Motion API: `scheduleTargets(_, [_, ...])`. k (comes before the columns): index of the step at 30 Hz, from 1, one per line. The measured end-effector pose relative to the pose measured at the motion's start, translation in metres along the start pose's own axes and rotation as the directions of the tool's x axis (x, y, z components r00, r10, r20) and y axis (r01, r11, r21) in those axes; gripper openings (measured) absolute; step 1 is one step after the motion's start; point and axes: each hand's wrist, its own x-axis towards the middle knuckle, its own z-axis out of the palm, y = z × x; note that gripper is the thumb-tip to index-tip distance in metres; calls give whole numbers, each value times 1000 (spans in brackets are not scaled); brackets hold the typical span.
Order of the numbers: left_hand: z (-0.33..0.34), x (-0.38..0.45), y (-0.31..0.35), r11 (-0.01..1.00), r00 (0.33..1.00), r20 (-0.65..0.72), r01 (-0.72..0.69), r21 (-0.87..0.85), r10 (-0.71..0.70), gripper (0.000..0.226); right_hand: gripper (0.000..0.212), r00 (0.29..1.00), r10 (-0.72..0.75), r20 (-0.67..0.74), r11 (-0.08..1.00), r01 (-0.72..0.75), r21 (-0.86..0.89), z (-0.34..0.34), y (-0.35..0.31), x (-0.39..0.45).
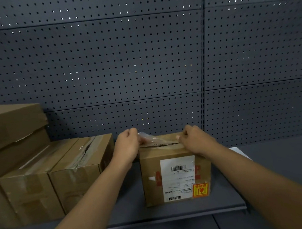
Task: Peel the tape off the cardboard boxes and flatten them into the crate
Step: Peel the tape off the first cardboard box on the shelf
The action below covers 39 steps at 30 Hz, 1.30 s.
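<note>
A small cardboard box (176, 177) stands upright on the grey shelf (127, 201), a white shipping label and an orange fragile sticker on its front. Clear tape (153, 140) runs along its top seam, and its left end is lifted off the cardboard. My left hand (126, 147) pinches that lifted end at the box's top left corner. My right hand (193, 141) sits on the top right of the box with curled fingers pressing on the tape there. No crate is in view.
Two long taped cardboard boxes (49, 178) lie side by side on the shelf to the left. Larger boxes (13, 127) are stacked behind them at the far left. A dark pegboard wall (143, 61) backs the shelf. A white paper (238, 152) lies at the right.
</note>
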Motion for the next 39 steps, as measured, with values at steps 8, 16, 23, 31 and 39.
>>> scheduleTargets(8, [-7,-23,-3,814,998,61,63,-577,-34,34,34,1000,17,-22,999,-18,-28,1,-1,5])
scheduleTargets(16, [-12,-8,5,842,989,-81,59,-536,-120,41,30,999,-39,10,999,39,31,-9,12,8])
scheduleTargets(23, [-5,-22,11,951,963,94,-266,159,254,46,23,999,-33,-10,982,30,-189,-11,-6,6])
scheduleTargets(31, [11,-6,7,644,927,305,-373,668,221,48,17,975,-193,-109,977,201,72,2,-4,1])
scheduleTargets(39, [6,9,14,863,963,270,-142,484,8,34,35,977,-199,-75,980,200,6,6,-6,2])
